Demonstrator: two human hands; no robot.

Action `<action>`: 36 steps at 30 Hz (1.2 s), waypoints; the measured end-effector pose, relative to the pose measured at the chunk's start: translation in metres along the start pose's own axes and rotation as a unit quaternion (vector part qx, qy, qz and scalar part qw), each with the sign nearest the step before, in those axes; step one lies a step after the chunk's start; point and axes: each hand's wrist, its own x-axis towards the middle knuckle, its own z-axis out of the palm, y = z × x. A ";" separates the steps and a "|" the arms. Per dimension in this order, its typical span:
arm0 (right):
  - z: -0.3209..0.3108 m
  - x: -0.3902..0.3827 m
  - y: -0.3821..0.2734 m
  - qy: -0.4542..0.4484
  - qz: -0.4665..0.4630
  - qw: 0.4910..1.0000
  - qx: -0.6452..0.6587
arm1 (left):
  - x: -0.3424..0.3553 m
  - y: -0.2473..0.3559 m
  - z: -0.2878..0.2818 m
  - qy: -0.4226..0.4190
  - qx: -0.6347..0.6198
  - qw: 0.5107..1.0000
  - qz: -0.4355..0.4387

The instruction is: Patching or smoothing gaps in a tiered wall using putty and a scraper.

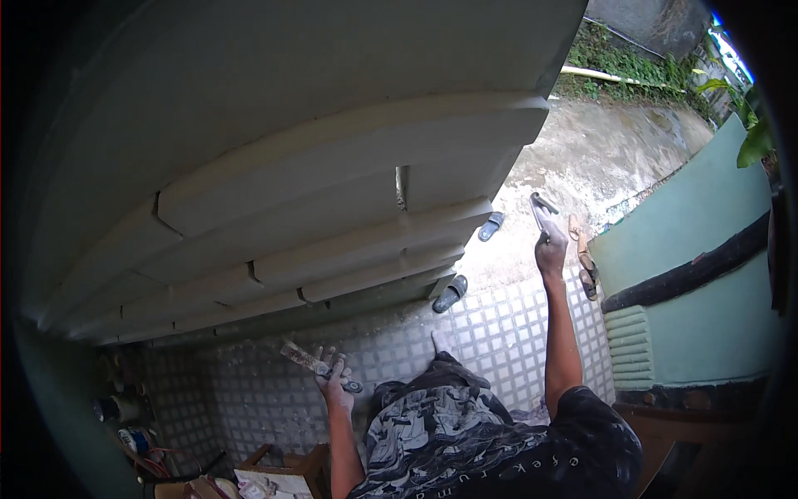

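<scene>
My left hand (334, 384), low in front of me, has its fingers wrapped around a dirty scraper (303, 358) with a dark rounded handle end. Its flat, stained blade points up and left toward the wall. Out to the right, my right arm is stretched forward, and my right hand (551, 251) grips a slim grey metal tool (541, 209). That tool points away from me; its exact kind is unclear. Both hands look dusted with pale powder. A pale wall (332, 166) with stepped ledges and narrow slots runs along my left and ahead, apart from both hands.
Tiled floor (515, 333) lies below. One dark sandal (450, 294) rests by the wall's end, another (491, 226) farther out, and brown footwear (588, 270) beside the green wall (682, 241) at right. Wooden furniture (312, 472) and clutter (137, 441) stand at lower left.
</scene>
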 end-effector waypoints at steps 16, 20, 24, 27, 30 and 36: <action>0.078 -0.034 0.121 -0.013 0.279 0.953 -0.115 | 0.062 0.037 0.145 -0.088 0.534 0.695 0.474; 0.065 -0.034 0.018 -0.037 0.301 0.891 0.338 | 0.066 0.042 0.148 -0.082 0.626 0.576 0.520; 0.103 -0.044 -0.020 -0.031 0.190 0.910 0.367 | 0.086 0.037 0.153 -0.101 0.628 0.563 0.527; 0.144 -0.088 0.038 -0.261 0.258 0.911 0.186 | 0.083 0.035 0.156 -0.112 0.621 0.570 0.525; 0.135 -0.122 0.022 -0.271 0.413 0.761 0.420 | 0.075 0.030 0.138 -0.101 0.607 0.608 0.502; 0.133 -0.068 -0.038 -0.042 0.511 0.536 0.670 | 0.031 0.001 0.098 0.000 0.449 0.828 0.337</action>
